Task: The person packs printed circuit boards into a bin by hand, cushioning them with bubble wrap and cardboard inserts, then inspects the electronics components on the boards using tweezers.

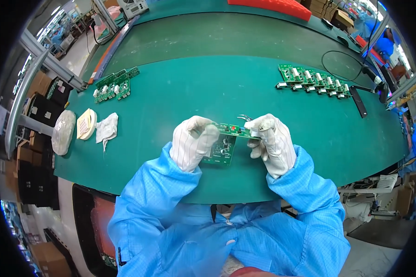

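Observation:
My left hand (pixel 196 142) and my right hand (pixel 273 144), both in white striped gloves, hold a narrow green circuit board (pixel 235 129) by its two ends above the near middle of the table. Small red and blue parts stand on its upper side. Below it shows a wider green circuit board (pixel 222 154), partly behind my left hand; whether the two are joined I cannot tell. The metal tip of a hand tool (pixel 244 117) shows just beyond my right fingers. The rest of it is hidden, so I cannot tell whether my right hand holds it.
Several circuit boards (pixel 113 87) stand at the back left, and a row of boards with white parts (pixel 313 83) at the back right. A white cloth (pixel 107 129) and a round white container (pixel 88 123) lie on the green table (pixel 171 99). A black handheld device (pixel 358 102) lies far right.

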### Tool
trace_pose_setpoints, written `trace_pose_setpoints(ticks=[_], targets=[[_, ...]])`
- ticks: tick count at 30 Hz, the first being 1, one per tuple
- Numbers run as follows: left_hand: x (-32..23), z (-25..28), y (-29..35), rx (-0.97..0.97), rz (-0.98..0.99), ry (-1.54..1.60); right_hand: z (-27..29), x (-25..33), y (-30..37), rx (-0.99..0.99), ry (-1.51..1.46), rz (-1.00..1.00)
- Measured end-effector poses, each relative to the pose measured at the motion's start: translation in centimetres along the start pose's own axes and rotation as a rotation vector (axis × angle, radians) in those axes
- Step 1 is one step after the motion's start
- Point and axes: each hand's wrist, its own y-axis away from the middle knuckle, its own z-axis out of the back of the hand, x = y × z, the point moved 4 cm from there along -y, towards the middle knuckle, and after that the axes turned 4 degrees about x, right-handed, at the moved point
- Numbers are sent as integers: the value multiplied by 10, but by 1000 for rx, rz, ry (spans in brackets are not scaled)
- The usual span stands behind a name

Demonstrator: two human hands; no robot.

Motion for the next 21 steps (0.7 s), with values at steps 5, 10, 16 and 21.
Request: trace_pose_setpoints(ticks=[5,10,16,21], targets=[[-3,0,5,52,-153,-226,1,3,4,-45,63,-3],[-14,-3,7,138,-241,-370,1,2,5,-37,87,-25],[-16,-3,6,94,-346,-357,1,-2,5,-24,67,-32],[-3,-1,7,25,-73,-179,2,-4,4,-7,50,-3]])
